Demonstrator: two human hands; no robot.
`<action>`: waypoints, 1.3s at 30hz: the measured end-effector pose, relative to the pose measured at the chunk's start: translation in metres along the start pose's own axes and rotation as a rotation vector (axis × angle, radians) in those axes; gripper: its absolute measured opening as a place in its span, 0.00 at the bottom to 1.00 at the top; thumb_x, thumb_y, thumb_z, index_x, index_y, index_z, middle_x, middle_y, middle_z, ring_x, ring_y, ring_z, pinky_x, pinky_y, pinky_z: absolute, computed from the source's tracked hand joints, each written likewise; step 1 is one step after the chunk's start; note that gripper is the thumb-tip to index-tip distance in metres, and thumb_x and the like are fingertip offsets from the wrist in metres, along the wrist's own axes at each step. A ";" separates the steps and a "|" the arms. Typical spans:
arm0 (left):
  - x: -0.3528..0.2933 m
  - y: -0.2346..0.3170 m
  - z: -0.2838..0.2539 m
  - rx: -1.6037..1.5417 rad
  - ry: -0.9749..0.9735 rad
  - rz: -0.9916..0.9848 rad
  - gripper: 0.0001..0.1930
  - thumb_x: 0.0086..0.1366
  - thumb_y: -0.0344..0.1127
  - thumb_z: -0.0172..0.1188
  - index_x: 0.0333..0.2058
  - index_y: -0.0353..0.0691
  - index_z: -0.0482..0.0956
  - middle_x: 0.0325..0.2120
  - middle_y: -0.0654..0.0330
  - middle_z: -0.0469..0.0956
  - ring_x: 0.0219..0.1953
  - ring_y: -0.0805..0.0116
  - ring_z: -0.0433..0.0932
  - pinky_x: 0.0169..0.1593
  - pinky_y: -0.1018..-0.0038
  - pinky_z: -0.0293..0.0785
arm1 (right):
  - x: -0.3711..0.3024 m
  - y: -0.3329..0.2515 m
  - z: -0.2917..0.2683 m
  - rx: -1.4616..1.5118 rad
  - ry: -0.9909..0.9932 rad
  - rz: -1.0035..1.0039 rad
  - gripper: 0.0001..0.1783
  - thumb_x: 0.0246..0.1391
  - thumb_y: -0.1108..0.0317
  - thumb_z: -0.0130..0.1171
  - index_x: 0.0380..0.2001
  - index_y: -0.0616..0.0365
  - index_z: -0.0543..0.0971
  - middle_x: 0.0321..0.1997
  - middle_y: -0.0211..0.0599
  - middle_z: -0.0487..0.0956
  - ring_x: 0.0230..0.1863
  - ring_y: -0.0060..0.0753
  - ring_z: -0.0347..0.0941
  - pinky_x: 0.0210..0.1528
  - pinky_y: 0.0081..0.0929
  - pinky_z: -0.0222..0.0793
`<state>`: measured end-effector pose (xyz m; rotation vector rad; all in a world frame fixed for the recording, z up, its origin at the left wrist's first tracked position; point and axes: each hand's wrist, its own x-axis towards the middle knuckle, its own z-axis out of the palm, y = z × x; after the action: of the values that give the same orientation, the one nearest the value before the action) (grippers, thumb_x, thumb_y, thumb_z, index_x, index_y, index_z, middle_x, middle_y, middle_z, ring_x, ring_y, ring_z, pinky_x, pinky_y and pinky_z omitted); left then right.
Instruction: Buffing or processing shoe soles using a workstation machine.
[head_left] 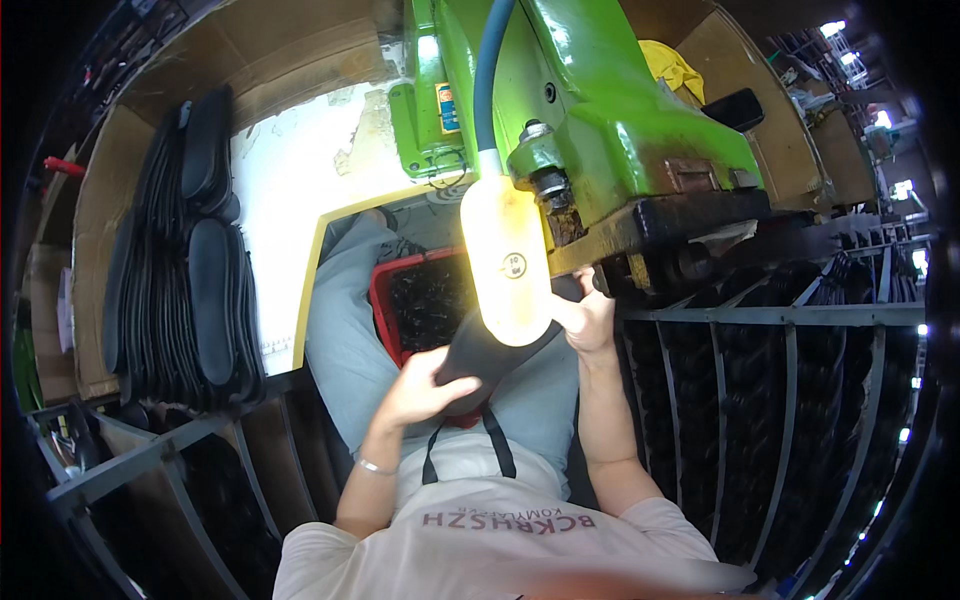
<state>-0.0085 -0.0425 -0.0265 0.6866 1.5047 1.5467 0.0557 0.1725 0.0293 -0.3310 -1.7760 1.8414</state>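
Between my hands is a black shoe sole (472,352), held at a slant over my lap. My left hand (425,390) grips its lower left end, thumb on top. At the upper right end, just under the machine's dark working edge, my right hand (588,318) is closed on it. A glowing lamp (500,255) hangs in front and hides the sole's middle. The green machine (630,120) stands over my right hand. Below, a red bin (383,300) with black scraps sits between my legs.
Stacked black soles (165,260) stand on the white, yellow-edged table (285,200) at the left, with cardboard (100,220) around them. Metal racks (760,316) full of black pieces flank me at the right, and another rack (170,445) is at the lower left. A blue-grey hose (488,75) runs down to the lamp.
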 end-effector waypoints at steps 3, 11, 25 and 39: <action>0.046 0.051 0.033 -0.025 0.212 0.203 0.11 0.56 0.29 0.60 0.38 0.31 0.76 0.31 0.59 0.79 0.33 0.75 0.75 0.40 0.76 0.71 | -0.005 0.003 0.009 0.040 0.052 -0.038 0.16 0.37 0.79 0.67 0.34 0.63 0.76 0.33 0.32 0.77 0.33 0.22 0.73 0.38 0.21 0.69; 0.062 0.038 0.051 0.152 0.457 0.404 0.06 0.54 0.26 0.53 0.30 0.29 0.75 0.22 0.57 0.76 0.23 0.74 0.71 0.30 0.77 0.70 | -0.158 0.039 -0.010 -0.143 -0.175 0.526 0.19 0.42 0.68 0.67 0.38 0.66 0.76 0.39 0.37 0.78 0.39 0.24 0.72 0.44 0.24 0.68; 0.068 0.044 0.050 -0.003 0.440 0.531 0.11 0.55 0.25 0.57 0.37 0.26 0.75 0.30 0.53 0.79 0.32 0.70 0.78 0.39 0.76 0.73 | -0.054 -0.041 -0.114 0.053 0.507 0.124 0.18 0.50 0.75 0.54 0.45 0.72 0.69 0.38 0.39 0.76 0.36 0.25 0.74 0.39 0.18 0.70; 0.043 0.033 0.004 -0.326 0.433 0.239 0.10 0.53 0.22 0.62 0.36 0.28 0.77 0.30 0.57 0.79 0.32 0.74 0.77 0.38 0.79 0.73 | -0.029 0.020 -0.107 0.123 0.153 0.053 0.17 0.51 0.77 0.51 0.46 0.66 0.69 0.46 0.36 0.73 0.47 0.28 0.69 0.52 0.25 0.62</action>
<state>-0.0322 -0.0006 -0.0006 0.3626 1.4556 2.1702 0.1327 0.2468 -0.0064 -0.4617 -1.5580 1.8983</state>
